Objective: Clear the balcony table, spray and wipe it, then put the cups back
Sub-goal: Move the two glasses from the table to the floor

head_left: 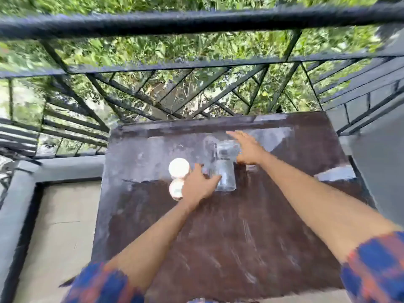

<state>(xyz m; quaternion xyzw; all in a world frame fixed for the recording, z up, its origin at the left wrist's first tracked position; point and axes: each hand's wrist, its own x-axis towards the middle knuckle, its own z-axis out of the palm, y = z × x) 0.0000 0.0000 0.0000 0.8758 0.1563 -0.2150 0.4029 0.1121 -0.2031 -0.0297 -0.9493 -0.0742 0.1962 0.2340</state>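
Note:
The frame is motion-blurred. A dark brown table (229,237) with pale smears fills the middle. Two white cups stand at its left side, one (178,167) farther and one (176,189) nearer. Two clear glasses stand in the middle, one (226,179) in front and one (227,150) behind it. My left hand (200,185) lies between the nearer white cup and the front glass, fingers reaching to the glass's left side. My right hand (247,148) has straight fingers and touches the right side of the far glass.
A black metal railing (196,22) with diagonal bars runs behind the table, with green foliage beyond. A grey wall (382,154) is on the right and a grey ledge (19,193) on the left. Beige floor (61,226) lies left of the table.

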